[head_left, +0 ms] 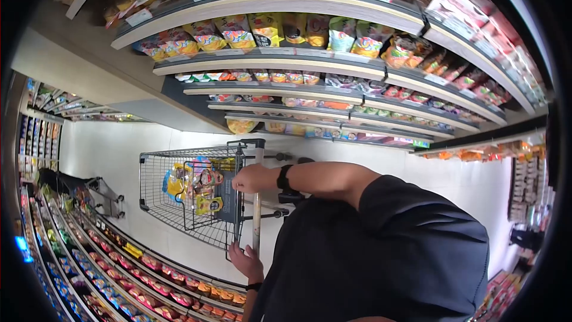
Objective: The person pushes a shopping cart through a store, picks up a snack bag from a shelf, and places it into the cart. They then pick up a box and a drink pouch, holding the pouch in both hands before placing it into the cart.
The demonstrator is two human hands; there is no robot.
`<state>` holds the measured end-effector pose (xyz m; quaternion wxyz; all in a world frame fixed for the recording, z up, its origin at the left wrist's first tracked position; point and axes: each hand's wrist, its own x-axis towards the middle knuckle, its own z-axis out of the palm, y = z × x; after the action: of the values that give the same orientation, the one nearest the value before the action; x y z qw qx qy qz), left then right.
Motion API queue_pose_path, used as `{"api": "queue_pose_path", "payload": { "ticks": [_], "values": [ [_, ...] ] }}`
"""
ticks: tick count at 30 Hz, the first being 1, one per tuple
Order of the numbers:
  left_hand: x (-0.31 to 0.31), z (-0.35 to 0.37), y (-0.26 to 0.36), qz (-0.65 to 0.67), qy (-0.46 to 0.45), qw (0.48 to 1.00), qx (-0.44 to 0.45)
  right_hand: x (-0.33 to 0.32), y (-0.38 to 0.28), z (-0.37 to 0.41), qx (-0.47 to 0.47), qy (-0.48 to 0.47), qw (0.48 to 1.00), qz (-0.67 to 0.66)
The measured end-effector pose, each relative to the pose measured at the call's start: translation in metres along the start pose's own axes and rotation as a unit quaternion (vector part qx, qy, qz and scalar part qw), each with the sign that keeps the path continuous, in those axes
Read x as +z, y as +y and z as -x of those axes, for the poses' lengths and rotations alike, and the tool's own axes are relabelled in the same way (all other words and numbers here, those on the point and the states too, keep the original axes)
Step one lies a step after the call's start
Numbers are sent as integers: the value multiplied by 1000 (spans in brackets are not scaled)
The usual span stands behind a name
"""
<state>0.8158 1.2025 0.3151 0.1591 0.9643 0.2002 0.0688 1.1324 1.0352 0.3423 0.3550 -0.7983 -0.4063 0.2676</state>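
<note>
A wire shopping cart point(164, 211) stands in front of me, with several colourful snack packets point(208, 205) inside, yellow ones among them. My right hand point(253, 177), with a black watch on the wrist, is closed around the cart's handle point(257, 214). At the handle's other end, my left hand point(245, 260) lies against the cart's corner, its fingers stretched out and apart. That wrist wears a dark band. The cart's grey panel point(226, 194) sits just beyond the right hand.
Shelves point(268, 65) of bagged sweets run along my right side. Along my left, a lower shelf row point(143, 280) holds many snack bags. Farther ahead, another cart point(106, 194) stands beside a dark shape on the pale floor point(95, 149).
</note>
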Motion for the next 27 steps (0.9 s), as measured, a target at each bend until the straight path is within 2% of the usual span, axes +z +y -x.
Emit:
{"api": "queue_pose_path", "payload": {
  "ticks": [2,4,6,8,12,14,16,17,19,23,27],
  "values": [
    [-8,-2,10,49,-50,997,20,-3,6,17,-15,73,993,-89],
    [-4,2,8,62,-73,995,20,-12,7,53,-6,113,989,-98],
    [-4,0,15,61,-99,993,24,-19,14,96,106,174,973,-109],
    [-8,-4,21,61,-117,991,33,-14,45,142,110,253,955,-111],
    [-2,-4,33,49,-128,990,23,-10,87,246,229,325,906,-147],
    [5,-5,35,51,-112,992,25,-14,91,289,276,377,860,-206],
    [11,-6,38,37,-111,993,34,-15,101,323,285,432,814,-265],
    [13,-7,44,35,-106,993,33,-19,108,337,280,431,815,-266],
    [14,-8,51,26,-110,993,22,-19,120,353,266,498,767,-304],
    [21,-12,64,33,-92,995,28,-36,142,362,239,527,750,-322],
    [26,-17,73,24,-95,995,32,-91,126,363,213,569,744,-277]
  ]
}}
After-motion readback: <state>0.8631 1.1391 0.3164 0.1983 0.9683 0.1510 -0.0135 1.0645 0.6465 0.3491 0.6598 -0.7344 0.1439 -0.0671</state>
